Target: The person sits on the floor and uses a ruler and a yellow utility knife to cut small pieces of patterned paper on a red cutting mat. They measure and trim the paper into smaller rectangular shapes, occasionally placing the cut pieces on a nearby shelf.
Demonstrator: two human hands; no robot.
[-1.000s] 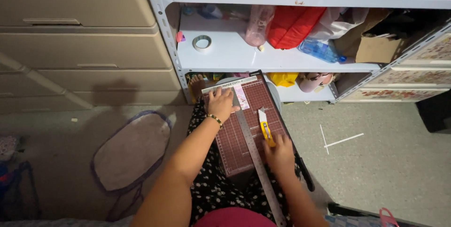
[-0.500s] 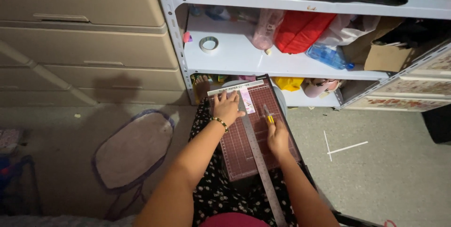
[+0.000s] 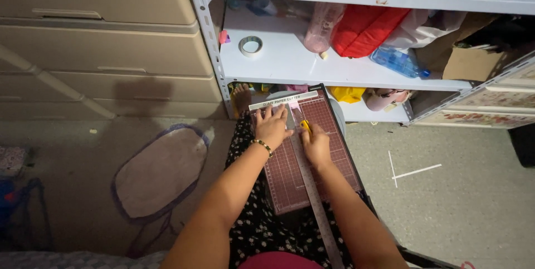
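A dark red paper cutter board (image 3: 329, 157) with a white grid rests on my lap. My left hand (image 3: 272, 127), with a bead bracelet at the wrist, presses flat on the board's upper left, near the pale top strip. A long metal ruler (image 3: 312, 196) runs down the board's middle. My right hand (image 3: 315, 143) is closed on a small yellow cutter knife (image 3: 305, 125) right beside the ruler's upper part. A small pink paper piece (image 3: 293, 104) lies at the top by the ruler.
A white metal shelf (image 3: 290, 65) ahead holds a tape roll (image 3: 251, 45), a red bag (image 3: 365, 27), a blue bottle (image 3: 398, 62) and a cardboard box (image 3: 465, 63). Beige drawers (image 3: 100, 52) stand to the left. An oval mat (image 3: 159, 171) lies on the floor at left.
My right hand has slid the yellow knife up along the ruler toward the board's top. My left hand stays pressed at the upper left. The camera has shifted slightly.
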